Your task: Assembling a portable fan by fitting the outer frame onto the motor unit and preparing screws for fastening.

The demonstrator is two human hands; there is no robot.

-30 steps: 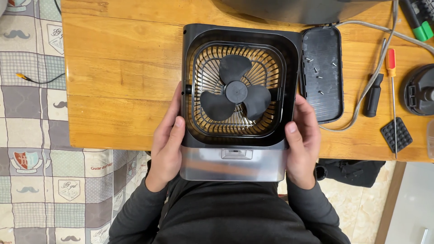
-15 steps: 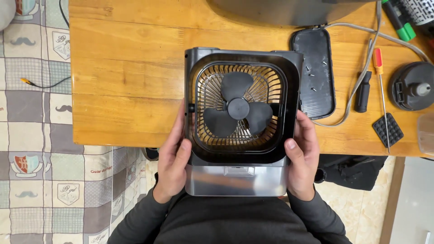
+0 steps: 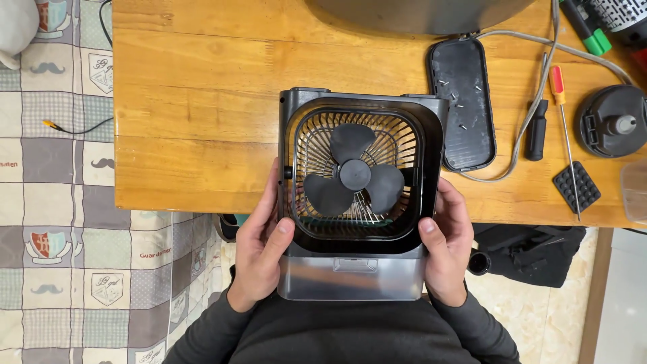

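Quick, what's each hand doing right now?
Left hand: closed on the fan's left side.
Right hand: closed on its right side.

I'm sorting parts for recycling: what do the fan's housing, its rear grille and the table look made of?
Fan housing: likely moulded plastic, matte black with soft rounded corners; its lower section looks translucent grey. Rear grille: thin pale wires, probably metal, though that is uncertain. Table: wood, with visible grain and a warm glossy varnish.

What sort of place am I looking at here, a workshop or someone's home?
Likely a home repair spot: a wooden table with a red-handled screwdriver and loose screws in a black cover, beside a patchwork-print floor mat.
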